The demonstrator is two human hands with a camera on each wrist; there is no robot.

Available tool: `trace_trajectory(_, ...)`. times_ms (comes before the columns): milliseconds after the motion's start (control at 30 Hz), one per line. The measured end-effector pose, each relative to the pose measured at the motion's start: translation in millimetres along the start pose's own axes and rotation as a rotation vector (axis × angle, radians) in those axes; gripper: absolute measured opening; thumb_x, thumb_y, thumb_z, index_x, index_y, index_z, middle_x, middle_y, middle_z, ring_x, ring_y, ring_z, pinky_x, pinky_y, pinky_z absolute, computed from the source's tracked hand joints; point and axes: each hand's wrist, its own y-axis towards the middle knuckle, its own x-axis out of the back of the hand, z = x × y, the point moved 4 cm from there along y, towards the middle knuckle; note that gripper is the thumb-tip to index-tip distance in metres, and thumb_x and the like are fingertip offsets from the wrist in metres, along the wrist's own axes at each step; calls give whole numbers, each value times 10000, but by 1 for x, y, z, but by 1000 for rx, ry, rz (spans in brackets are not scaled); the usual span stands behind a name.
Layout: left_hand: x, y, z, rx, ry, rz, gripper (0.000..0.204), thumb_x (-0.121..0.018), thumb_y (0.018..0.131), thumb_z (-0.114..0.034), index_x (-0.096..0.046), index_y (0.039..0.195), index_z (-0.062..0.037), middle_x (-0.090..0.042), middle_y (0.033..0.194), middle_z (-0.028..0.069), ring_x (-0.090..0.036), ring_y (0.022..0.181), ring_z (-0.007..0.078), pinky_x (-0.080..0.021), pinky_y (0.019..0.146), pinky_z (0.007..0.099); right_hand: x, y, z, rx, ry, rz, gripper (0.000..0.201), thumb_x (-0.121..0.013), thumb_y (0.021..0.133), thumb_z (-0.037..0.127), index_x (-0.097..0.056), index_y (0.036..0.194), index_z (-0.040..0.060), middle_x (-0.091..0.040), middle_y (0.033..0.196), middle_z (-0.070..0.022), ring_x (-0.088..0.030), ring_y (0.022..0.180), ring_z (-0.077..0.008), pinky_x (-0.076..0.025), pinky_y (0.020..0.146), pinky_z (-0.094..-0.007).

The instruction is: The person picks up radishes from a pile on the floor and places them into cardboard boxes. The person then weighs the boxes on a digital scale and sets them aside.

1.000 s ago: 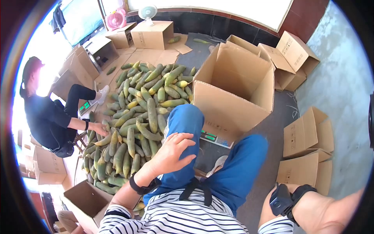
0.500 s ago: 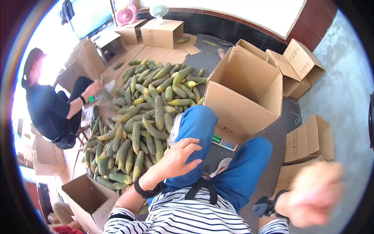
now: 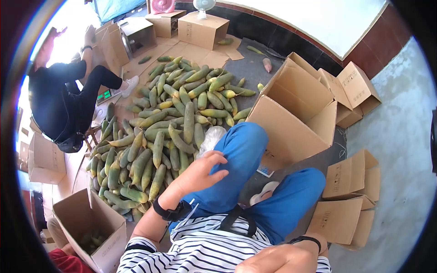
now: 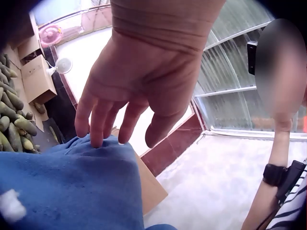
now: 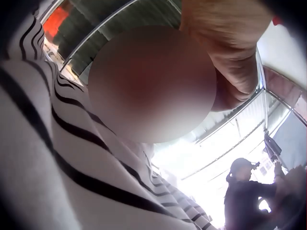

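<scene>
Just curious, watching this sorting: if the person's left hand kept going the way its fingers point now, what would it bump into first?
The left hand has its fingertips at the blue trouser knee, so that cloth comes first. Past the knee the line seems to run toward the open cardboard box, though depth is hard to judge.

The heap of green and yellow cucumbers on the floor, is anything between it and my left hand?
Nothing visible blocks the way. The left hand rests with relaxed fingers on the blue trouser knee, and the heap of green and yellow cucumbers lies just beyond it. A clear crumpled plastic bag lies beside the knee, at the heap's edge.
</scene>
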Motion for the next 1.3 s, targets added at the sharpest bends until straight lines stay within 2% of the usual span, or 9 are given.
trace_trajectory(133, 11, 8, 22, 121, -38, -88, 300, -689, 843, -193, -602, 1062, -8, -586, 1061, 150, -597, 977, 274, -489, 859, 364, 29, -9, 11, -224, -38, -67, 222, -698, 867, 116, -677, 1061, 10, -648, 1043, -101, -628, 911, -231, -505, 711, -292)
trace_trajectory(200, 11, 13, 42, 161, -48, -42, 289, -659, 884, -211, -602, 1098, -25, -572, 1120, 101, -583, 997, 214, -479, 851, 325, 51, -32, 7, -227, 30, -206, 305, -471, 1010, 220, -663, 914, 4, -636, 818, -107, -538, 577, -212, -464, 563, -305)
trace_trajectory(333, 1, 23, 95, 312, -19, 21, 299, -656, 889, -225, -607, 1102, -21, -591, 1035, 99, -598, 953, 208, -489, 813, 323, 99, -63, 9, -140, -147, -743, 518, -429, 1022, 347, -401, 584, 72, -485, 549, -82, -361, 458, -144, -289, 428, -268)
trace_trajectory(433, -6, 25, 134, 423, -3, 35, 313, -665, 870, -238, -622, 1070, -1, -603, 947, 110, -620, 899, 223, -498, 787, 328, 141, -84, 2, -226, -498, -834, 501, -399, 1030, 333, -383, 593, 88, -441, 532, -57, -382, 485, -145, -308, 462, -256)
trace_trajectory(600, -25, 14, 198, 548, 137, 117, 347, -674, 830, -257, -645, 1027, 28, -655, 941, 182, -646, 872, 295, -506, 763, 370, 179, -108, -27, -527, -1065, -1058, 101, -564, 950, 86, -566, 965, -14, -516, 764, -48, -488, 613, -102, -424, 594, -224)
trace_trajectory(733, -40, 7, 222, 599, 104, 176, 334, -670, 833, -248, -648, 1015, 32, -667, 966, 201, -649, 873, 310, -506, 755, 377, 198, -113, -43, -638, -1243, -816, 75, -646, 866, 2, -620, 936, -7, -573, 779, -60, -546, 642, -122, -440, 591, -240)
trace_trajectory(900, -50, 11, 238, 594, 213, 176, 346, -649, 817, -287, -638, 970, 23, -624, 987, 236, -614, 924, 385, -500, 817, 428, 217, -107, -75, -688, -1088, -795, 108, -640, 891, 86, -611, 836, -3, -574, 695, -72, -566, 597, -166, -432, 543, -267)
trace_trajectory(1067, -43, 7, 259, 715, 453, 187, 365, -651, 825, -297, -601, 1029, 2, -575, 1055, 223, -589, 980, 395, -497, 843, 459, 226, -75, -110, -304, -1532, -440, 98, -691, 808, 146, -643, 812, 62, -581, 706, -57, -554, 596, -226, -419, 543, -340)
trace_trajectory(1300, -44, -22, 285, 944, 735, 313, 405, -667, 795, -291, -591, 1090, -23, -525, 1155, 158, -557, 1091, 341, -491, 838, 538, 234, -81, -133, -224, -1667, -428, 84, -707, 771, 147, -650, 793, 88, -565, 685, -21, -512, 552, -188, -364, 509, -322)
